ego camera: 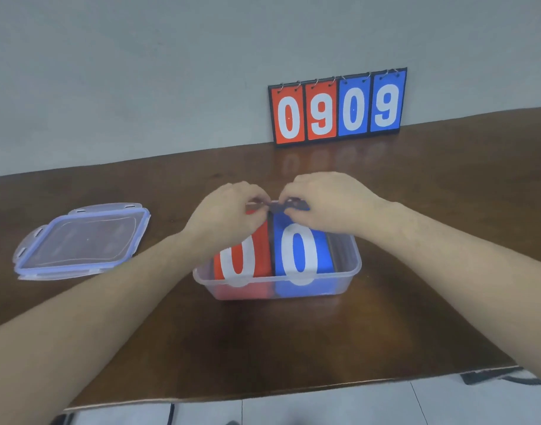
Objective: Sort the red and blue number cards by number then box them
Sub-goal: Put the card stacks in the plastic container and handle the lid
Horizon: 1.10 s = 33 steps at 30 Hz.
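Brown tabletop (385, 240) carries an open clear box (349, 273), where left hand (229, 214) and right hand (327, 204) pinch the card stacks' (296, 250) top edge, beneath both palms, apparently lowering them in.

left hand (229, 210), right hand (321, 204), fingers pinching

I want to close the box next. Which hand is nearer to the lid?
Left. The left hand holds the cards over the box, on the side facing the lid; the right hand is farther.
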### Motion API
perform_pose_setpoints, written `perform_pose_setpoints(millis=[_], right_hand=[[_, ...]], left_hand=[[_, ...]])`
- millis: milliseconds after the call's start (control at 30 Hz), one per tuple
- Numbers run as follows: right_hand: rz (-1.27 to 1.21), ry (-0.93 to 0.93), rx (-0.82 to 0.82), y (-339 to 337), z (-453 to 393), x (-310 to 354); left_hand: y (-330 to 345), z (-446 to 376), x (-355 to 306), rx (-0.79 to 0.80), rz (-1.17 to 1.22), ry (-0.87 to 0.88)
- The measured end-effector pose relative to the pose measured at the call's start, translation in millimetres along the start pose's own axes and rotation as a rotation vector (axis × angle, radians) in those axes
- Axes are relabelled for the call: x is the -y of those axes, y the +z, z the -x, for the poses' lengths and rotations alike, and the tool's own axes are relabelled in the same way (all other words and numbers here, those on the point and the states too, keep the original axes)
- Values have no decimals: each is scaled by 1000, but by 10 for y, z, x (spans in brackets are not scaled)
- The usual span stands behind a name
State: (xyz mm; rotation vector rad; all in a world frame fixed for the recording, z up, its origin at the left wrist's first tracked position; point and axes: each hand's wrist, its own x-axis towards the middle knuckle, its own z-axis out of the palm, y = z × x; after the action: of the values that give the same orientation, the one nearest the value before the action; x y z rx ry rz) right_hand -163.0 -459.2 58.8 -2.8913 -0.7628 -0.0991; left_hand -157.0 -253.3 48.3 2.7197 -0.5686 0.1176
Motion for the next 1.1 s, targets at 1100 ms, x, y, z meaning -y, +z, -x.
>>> perform_pose_setpoints(millis=[1100], right_hand=[[-661,582,415,904,-2285,2209]], left_hand=[[-926,1075,3948,42,152,-737]])
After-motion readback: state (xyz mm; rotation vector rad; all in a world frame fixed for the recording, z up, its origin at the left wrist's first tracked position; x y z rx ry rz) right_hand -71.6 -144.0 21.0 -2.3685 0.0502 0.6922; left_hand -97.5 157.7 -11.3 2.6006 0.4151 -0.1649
